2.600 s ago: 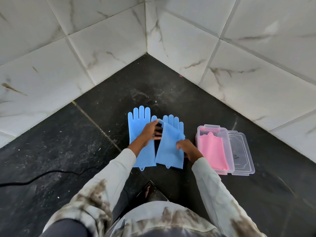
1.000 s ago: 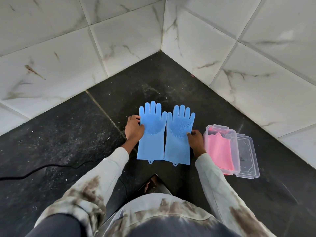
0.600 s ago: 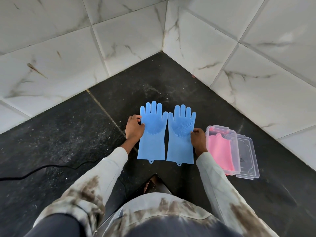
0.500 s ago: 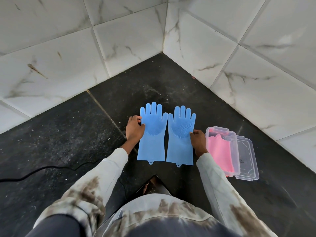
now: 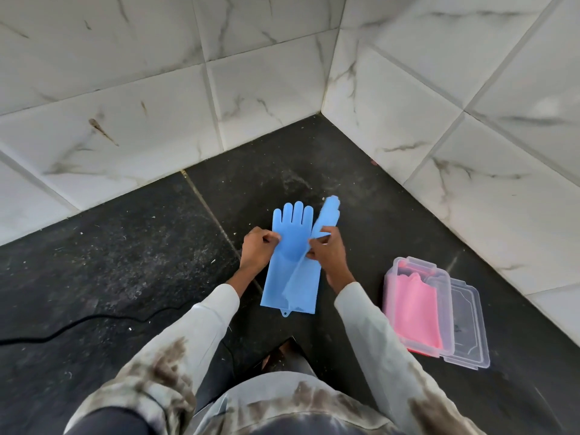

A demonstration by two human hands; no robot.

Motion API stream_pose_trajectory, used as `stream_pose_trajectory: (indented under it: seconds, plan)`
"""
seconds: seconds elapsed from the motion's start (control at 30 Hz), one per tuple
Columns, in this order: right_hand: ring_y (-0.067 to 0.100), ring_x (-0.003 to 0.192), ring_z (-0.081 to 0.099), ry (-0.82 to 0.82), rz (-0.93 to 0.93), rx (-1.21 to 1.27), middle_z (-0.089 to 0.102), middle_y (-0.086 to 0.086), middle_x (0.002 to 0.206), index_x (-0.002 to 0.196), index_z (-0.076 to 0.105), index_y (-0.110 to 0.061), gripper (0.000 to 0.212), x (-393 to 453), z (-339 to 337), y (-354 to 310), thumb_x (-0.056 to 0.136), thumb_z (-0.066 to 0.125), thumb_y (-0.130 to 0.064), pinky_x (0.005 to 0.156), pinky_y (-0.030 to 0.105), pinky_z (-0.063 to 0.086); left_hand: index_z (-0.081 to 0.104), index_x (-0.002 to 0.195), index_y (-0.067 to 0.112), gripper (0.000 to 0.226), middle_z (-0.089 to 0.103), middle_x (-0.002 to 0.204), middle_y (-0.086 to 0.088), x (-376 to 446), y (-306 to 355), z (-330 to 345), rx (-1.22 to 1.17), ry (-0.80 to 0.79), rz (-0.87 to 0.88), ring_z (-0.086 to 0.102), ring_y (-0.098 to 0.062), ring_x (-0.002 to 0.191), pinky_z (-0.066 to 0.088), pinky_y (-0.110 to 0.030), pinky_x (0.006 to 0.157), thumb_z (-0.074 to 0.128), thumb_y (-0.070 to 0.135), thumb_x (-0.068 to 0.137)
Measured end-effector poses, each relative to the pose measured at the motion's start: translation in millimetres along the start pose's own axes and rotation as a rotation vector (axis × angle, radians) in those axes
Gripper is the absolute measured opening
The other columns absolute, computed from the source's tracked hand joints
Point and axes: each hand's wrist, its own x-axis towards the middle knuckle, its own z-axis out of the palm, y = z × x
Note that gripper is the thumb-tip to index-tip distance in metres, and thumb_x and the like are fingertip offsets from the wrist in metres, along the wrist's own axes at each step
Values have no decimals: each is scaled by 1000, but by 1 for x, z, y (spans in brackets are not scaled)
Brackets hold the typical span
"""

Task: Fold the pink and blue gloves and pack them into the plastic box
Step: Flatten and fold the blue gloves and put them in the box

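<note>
A: What is the biggest thing in view?

B: The dark speckled stone floor (image 5: 125,262), which meets white marbled wall tiles (image 5: 157,89) in a corner. Everything lies on that floor.

A: And next in size?

B: The clear rectangular plastic box (image 5: 417,306), well off to the right of the right grip. Folded pink rubber gloves (image 5: 414,309) lie inside it. Its clear plastic lid (image 5: 467,324) lies flat on the floor, touching the box's far-right side.

A: Where are the blue ones?

B: One flat blue rubber glove (image 5: 288,246) lies on the floor between the two grips, fingers pointing toward the wall corner, cuff toward the person. The second blue rubber glove (image 5: 306,277) is tilted up on edge over the first one's right half, its fingertips rising just above the right grip and its cuff resting on the lower glove's cuff.

A: What are the hands doing?

B: The left hand (image 5: 257,249) is clenched, pinching the left edge of the flat glove near its palm. The right hand (image 5: 326,252) is grasping the raised glove at its middle, thumb and fingers closed on the material.

A: Anything smaller?

B: A thin black cable (image 5: 94,321) runs across the floor, well to the left of the left grip.
</note>
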Motion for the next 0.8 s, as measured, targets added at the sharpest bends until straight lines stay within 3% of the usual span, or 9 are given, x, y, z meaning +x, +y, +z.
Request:
stream_pose_trajectory:
  seconds: [0.1, 0.17, 0.23, 0.33, 0.43, 0.5, 0.6, 0.8]
  plan:
    - [23, 91, 74, -158, -15, -19, 63, 10, 118, 136, 50, -15, 38, -8, 33, -2, 103, 67, -26, 90, 35, 65, 75, 121, -11, 49, 75, 115, -31, 2, 0, -3, -192, -6, -96, 74, -36, 97, 63, -54, 100, 47, 28, 116]
    - [29, 97, 77, -175, -6, -40, 65, 12, 120, 135, 54, -14, 37, -11, 40, 1, 103, 66, -29, 95, 40, 65, 73, 119, -14, 50, 74, 115, -35, 4, 1, -7, -237, -11, -116, 74, -38, 97, 64, -54, 97, 47, 29, 116]
    - [30, 106, 75, -72, -35, -115, 68, 12, 122, 130, 60, -13, 29, -10, 36, 6, 104, 65, -26, 97, 41, 64, 73, 118, -13, 36, 75, 116, -32, 7, 3, -10, -203, -39, -114, 77, -43, 109, 65, -53, 97, 58, 19, 111]
    - [27, 111, 71, 213, 4, -236, 71, 7, 121, 123, 65, -13, 22, -2, 15, 15, 102, 60, -18, 102, 45, 59, 74, 123, -8, 27, 78, 117, -26, 8, 7, -11, -123, -70, -118, 77, -41, 113, 65, -51, 99, 70, 8, 103]
    - [29, 116, 69, 278, 101, -243, 71, 4, 117, 125, 66, -11, 28, 3, -4, 26, 99, 64, -19, 108, 46, 54, 75, 117, -6, 24, 78, 115, -24, 8, 10, -10, -51, -64, -119, 77, -39, 111, 65, -50, 99, 74, 9, 98]
    - [28, 112, 70, 219, 123, -246, 74, 7, 119, 123, 68, -8, 27, 3, -7, 33, 101, 66, -23, 103, 40, 55, 76, 111, -5, 22, 79, 111, -22, 9, 10, -9, -15, -53, -119, 78, -37, 107, 64, -49, 99, 74, 10, 95]
    - [21, 98, 70, 172, 87, -270, 76, 7, 113, 116, 69, -8, 23, 0, -1, 38, 101, 68, -25, 82, 27, 49, 76, 103, -6, 20, 80, 105, -20, 10, 11, -9, 28, -40, -122, 79, -37, 102, 65, -50, 97, 73, 12, 94]
    - [24, 96, 71, 207, 19, -388, 74, 6, 104, 106, 67, -8, 17, -3, 2, 37, 103, 62, -24, 80, 29, 49, 73, 101, -13, 21, 77, 104, -26, 12, 10, -9, 7, -33, -120, 77, -39, 105, 65, -51, 96, 69, 7, 94]
